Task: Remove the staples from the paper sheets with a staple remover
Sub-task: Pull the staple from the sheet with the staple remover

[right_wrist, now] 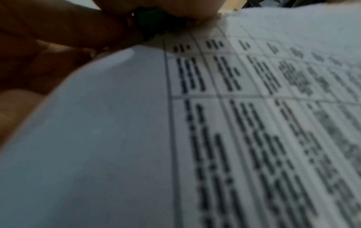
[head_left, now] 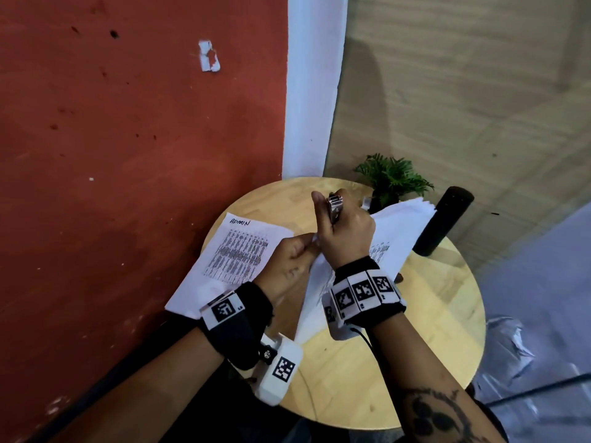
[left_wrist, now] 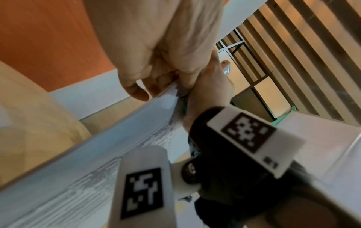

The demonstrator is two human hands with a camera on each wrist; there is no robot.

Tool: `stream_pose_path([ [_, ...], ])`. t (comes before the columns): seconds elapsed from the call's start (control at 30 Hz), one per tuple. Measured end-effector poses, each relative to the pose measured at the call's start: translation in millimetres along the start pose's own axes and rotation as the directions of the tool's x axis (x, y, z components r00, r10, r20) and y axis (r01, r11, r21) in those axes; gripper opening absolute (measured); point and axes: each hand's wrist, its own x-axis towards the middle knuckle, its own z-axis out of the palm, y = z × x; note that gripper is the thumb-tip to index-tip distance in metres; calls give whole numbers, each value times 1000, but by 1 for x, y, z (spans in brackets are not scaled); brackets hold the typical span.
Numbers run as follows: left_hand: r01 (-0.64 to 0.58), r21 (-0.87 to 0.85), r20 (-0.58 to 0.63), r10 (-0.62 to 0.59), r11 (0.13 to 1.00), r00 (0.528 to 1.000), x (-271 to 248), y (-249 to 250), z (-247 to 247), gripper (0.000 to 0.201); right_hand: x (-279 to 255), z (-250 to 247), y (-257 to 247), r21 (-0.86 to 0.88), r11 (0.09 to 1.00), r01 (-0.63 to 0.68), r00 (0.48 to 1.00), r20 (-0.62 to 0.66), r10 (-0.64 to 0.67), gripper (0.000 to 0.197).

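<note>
Two forearms with black wrist bands carrying white marker blocks reach in from the near edge over a round wooden bench [head_left: 431, 330]. Left hand [head_left: 289, 262] lies on the paper sheets [head_left: 393, 231], its fingers [left_wrist: 136, 91] curled over the edge of the stack and pinching it near the corner. Right hand [head_left: 347, 231] sits just to the right, touching the left, its fingers wrapped round a metal staple remover [head_left: 335, 206] that stands upright out of the fist, with the working end hidden against the paper. In the right wrist view the sheet bends upward, printed with a blurred table; no staple can be made out there. A separate printed sheet [head_left: 236, 254] headed "ADMIN" lies flat at the left of the bench, partly overhanging its edge. At the far side stand a small green plant [head_left: 391, 177] and, to its right, a black cylinder [head_left: 443, 222]. A red wall [head_left: 128, 155] rises on the left.
</note>
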Motion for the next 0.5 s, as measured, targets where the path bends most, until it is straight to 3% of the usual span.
stream_pose_path([
  [0.27, -48, 102, 19, 46, 994, 999, 11, -1, 6, 25, 1, -4, 12, 42, 998, -46, 999, -11, 47, 43],
  [0.37, -71, 81, -74, 78, 994, 994, 12, -4, 8, 10, 0, -12, 9, 211, 957, -200, 980, 61, 191, 43],
  [0.43, -93, 91, -138, 106, 991, 985, 12, -8, 7, 22, 8, -27, 7, 462, 817, -346, 924, 13, 383, 31],
  [0.5, -100, 125, -149, 118, 987, 982, 10, -9, 7, 45, 20, -46, 26, 614, 699, -366, 805, -168, 569, 31],
])
